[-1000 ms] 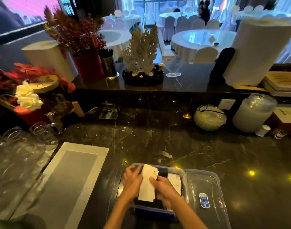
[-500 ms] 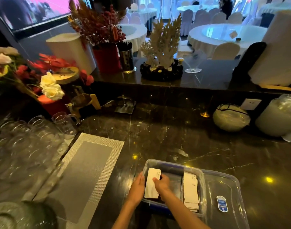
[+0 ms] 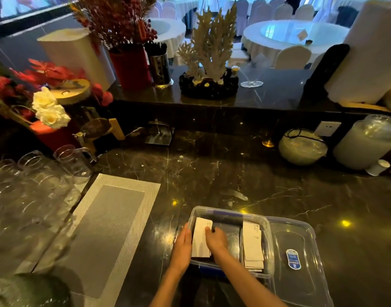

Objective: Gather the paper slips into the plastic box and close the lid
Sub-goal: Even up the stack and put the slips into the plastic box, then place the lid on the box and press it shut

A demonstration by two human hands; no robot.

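Observation:
A clear plastic box [image 3: 229,212] sits on the dark marble counter near the front edge. Its clear lid [image 3: 305,271], with a blue sticker, lies flat to the right of it. A stack of white paper slips [image 3: 252,247] lies in the box's right half. A second bundle of white slips [image 3: 200,238] stands at the box's left wall. My left hand [image 3: 182,248] presses flat against that bundle from the left, at the box's outer side. My right hand [image 3: 215,239] is inside the box, fingers curled on the bundle's right edge.
A grey woven placemat [image 3: 106,229] lies left of the box. Several clear glass mugs [image 3: 30,187] crowd the far left. Flower arrangements [image 3: 46,107], a round white pot [image 3: 302,147] and a big jar [image 3: 365,142] line the back of the counter.
The bundle of slips, held up above the box a second ago, has been lowered into the box's left side. Both hands went down with it.

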